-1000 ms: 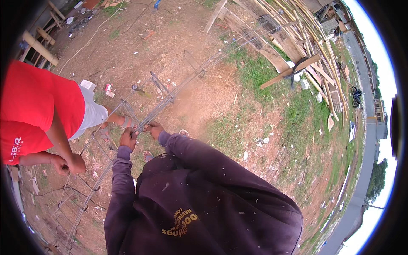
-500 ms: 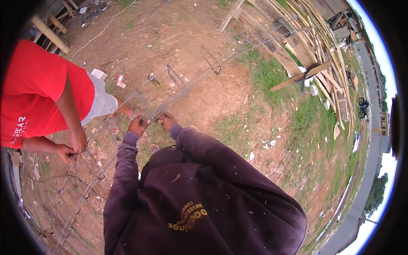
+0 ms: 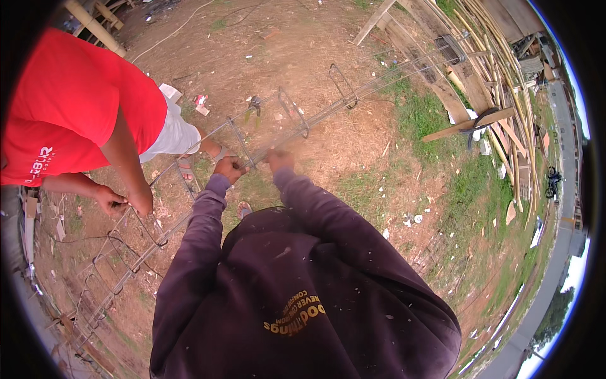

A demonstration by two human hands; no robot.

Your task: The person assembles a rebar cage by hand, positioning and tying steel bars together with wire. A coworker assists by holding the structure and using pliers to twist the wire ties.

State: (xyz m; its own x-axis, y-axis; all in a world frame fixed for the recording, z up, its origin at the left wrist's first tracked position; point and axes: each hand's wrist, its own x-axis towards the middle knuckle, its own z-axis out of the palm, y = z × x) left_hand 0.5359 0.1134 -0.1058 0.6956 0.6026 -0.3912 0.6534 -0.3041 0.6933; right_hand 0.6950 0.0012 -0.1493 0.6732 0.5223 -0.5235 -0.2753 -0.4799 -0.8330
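Note:
A long rebar cage [image 3: 323, 117] of thin steel rods and rectangular stirrups runs slantwise from lower left to upper right. My left hand [image 3: 230, 168] is closed, its fingers pinching the near rods beside the foot of a stirrup [image 3: 240, 143]. On the other side of that stirrup is my right hand [image 3: 279, 160], raised close to the same rods. Motion smears its fingers, so what they hold is unclear. A dark-headed tool resembling pincers [image 3: 254, 105] hangs at the far rod.
A co-worker in a red shirt [image 3: 76, 95] stands at the left, both hands [image 3: 111, 199] at the cage. Bamboo poles [image 3: 505, 120] and planks [image 3: 435, 88] are stacked at the right. Litter and grass patches [image 3: 420, 123] cover parts of the dirt ground.
The whole view has shifted, so the scene sits farther right and higher. My right hand has drawn a little away from my left and is now blurred. My left hand stays at the rods.

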